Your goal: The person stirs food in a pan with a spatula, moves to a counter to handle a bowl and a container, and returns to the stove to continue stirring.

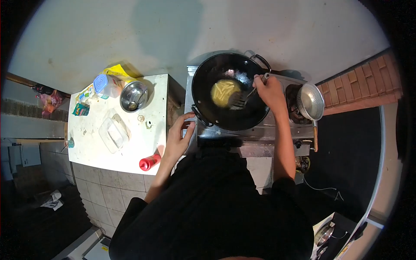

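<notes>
A black wok (229,90) sits on the steel stove (251,132), with pale strips of food in yellow oil (224,92) at its centre. My right hand (269,90) grips the handle of a wire skimmer (239,101), whose head rests in the wok beside the food. My left hand (181,135) rests at the stove's front left corner, fingers near the wok's side handle, holding nothing that I can see.
A white counter (143,151) at the left carries a steel bowl (133,96), a clear lidded box (113,133), a red bottle (149,163), a blue-lidded tub (104,84) and packets. A small steel pan (310,103) sits on the right burner. A brick ledge (364,86) lies right.
</notes>
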